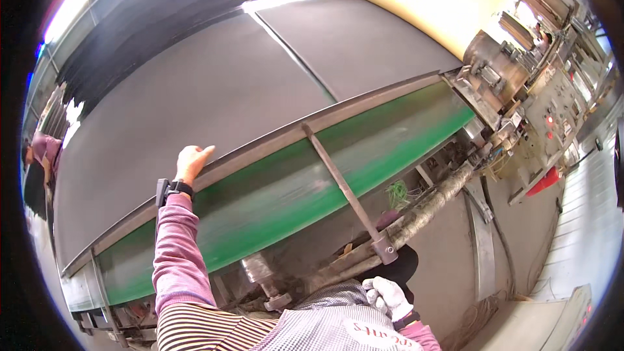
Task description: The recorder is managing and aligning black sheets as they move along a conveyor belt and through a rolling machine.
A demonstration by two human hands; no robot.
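Observation:
A wide matte black sheet [175, 91] lies across a long machine bed in front of me. My bare left hand [192, 162] rests at its near edge, over the metal edge rail [260, 149]. Its thumb sticks out to the right, and the other fingers are curled; whether they pinch the sheet is hidden. Low down by my lap, my right hand [389, 298] wears a pale glove. Its fingers are bent in, and anything inside them is out of sight. Below the rail runs a green belt [279, 214].
A slanting metal bar [348, 192] crosses the belt toward me. At the back right is a big yellow roll [422, 0]. Machinery and a control panel [552, 114] stand on the right. Another person [47, 149] is at the far left. A second dark sheet section [364, 45] lies beyond a gap.

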